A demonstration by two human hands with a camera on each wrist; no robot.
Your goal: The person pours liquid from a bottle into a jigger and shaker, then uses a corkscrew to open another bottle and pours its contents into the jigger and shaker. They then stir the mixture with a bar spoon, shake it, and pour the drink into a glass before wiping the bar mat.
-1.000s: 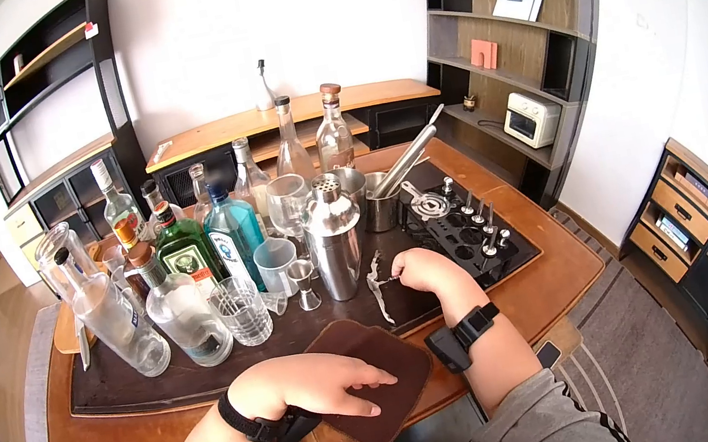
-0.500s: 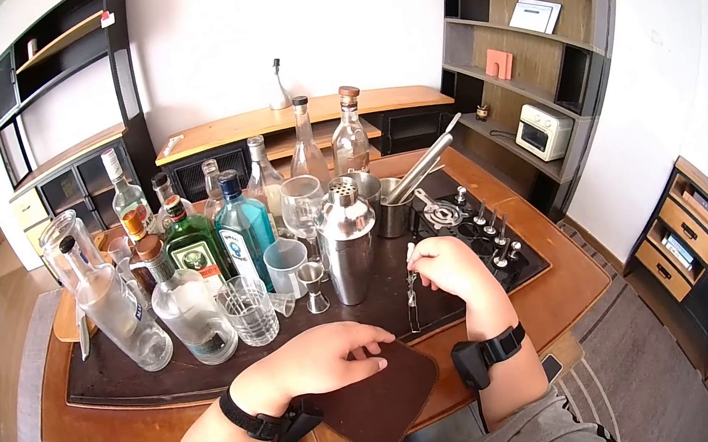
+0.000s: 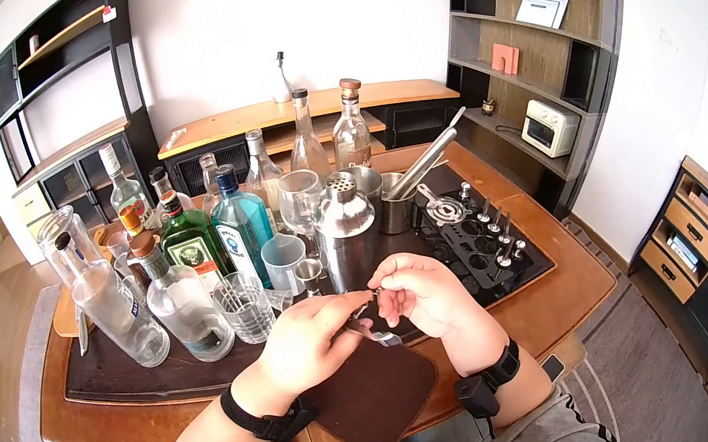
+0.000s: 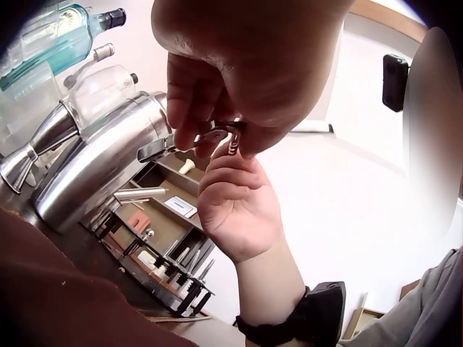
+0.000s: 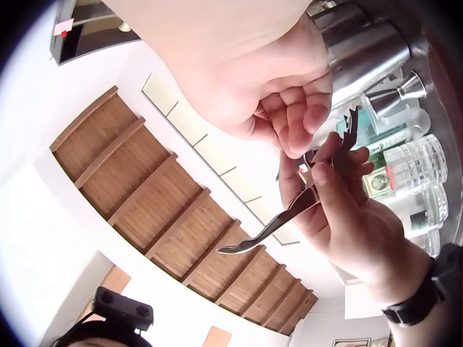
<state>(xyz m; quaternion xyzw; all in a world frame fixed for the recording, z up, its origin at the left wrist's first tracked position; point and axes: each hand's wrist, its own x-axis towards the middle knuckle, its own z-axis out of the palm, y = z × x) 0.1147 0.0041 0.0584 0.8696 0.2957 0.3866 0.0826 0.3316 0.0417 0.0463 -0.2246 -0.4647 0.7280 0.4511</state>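
The left hand (image 3: 312,336) had come over to the right hand (image 3: 426,288); both now pinched the metal tool (image 5: 278,220), suggesting two-handed work had begun. Shiny, slim and wavy-handled, it hung above the leather mat's (image 3: 371,405) 12 o'clock edge, at the shaker's (image 3: 349,245) 6 o'clock.

A home bar is suggested by bottles (image 3: 192,248), glasses (image 3: 244,309) and a shaker (image 3: 348,241) grouped on a table (image 3: 577,277) near shelves (image 3: 494,24).

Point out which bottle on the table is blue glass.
The blue-capped bottle immediately right of the green bottle in the head view; no other bottle shows blue glass.
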